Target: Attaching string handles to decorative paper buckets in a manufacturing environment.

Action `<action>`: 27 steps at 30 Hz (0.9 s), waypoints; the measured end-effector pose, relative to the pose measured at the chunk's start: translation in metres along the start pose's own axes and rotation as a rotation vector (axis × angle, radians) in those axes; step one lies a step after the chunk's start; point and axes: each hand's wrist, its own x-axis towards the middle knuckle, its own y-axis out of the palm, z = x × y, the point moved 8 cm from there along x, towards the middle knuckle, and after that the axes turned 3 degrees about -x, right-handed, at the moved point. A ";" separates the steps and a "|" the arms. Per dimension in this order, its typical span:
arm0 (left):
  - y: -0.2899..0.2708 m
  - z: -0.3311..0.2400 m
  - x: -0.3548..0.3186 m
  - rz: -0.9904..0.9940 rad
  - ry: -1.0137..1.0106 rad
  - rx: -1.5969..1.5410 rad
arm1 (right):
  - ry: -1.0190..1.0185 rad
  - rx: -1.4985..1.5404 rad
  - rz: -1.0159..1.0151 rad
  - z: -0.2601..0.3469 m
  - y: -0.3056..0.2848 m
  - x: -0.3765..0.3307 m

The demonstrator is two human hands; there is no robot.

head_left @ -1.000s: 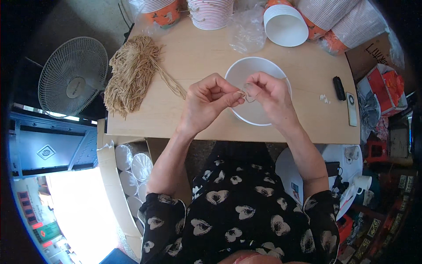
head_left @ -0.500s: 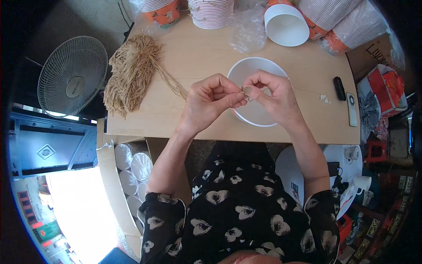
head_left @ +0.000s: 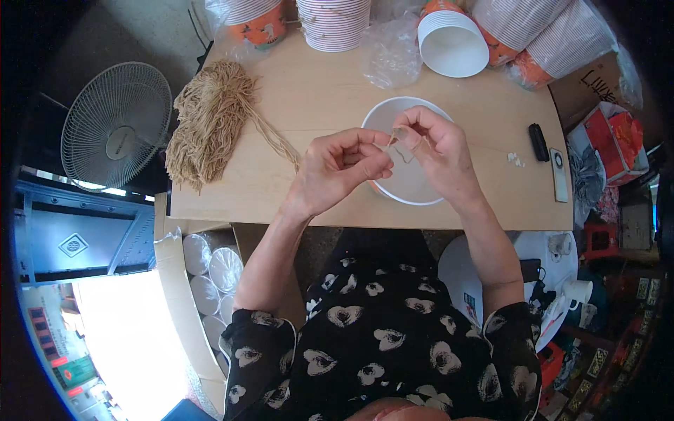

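Both hands work over the white bowl (head_left: 409,184) — the left hand (head_left: 337,172) and right hand (head_left: 435,151) each pinch an end of a thin tan string (head_left: 399,144), fingers narrow, likely to keep it taut at the bowl's rim. The string bundle (head_left: 210,119) lies left of the bowl — near enough to draw from.

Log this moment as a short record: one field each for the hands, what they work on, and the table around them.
left hand: pinches a thin tan cord
right hand: pinches the same cord, over the bowl
bowl: white paper bowl under both hands, on the wooden table
cord supply: tan cord bundle at table's left
far edge: stacked paper bowls, open white cup, clear plastic bag
right edge: black lighter, slim remote
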 end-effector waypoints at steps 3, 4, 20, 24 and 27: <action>-0.004 -0.007 0.002 -0.061 -0.012 0.123 | 0.015 0.016 0.086 0.004 0.002 -0.002; -0.004 -0.007 0.001 -0.060 -0.009 0.125 | 0.002 0.006 0.132 0.006 0.003 -0.002; -0.010 -0.032 -0.020 -0.043 0.471 0.802 | 0.022 0.392 0.250 0.002 -0.048 -0.019; -0.004 -0.011 -0.003 -0.247 0.377 0.621 | 0.069 0.551 0.350 0.008 -0.028 -0.020; -0.020 0.013 0.005 -0.254 0.244 0.489 | 0.077 0.563 0.376 0.023 -0.025 -0.015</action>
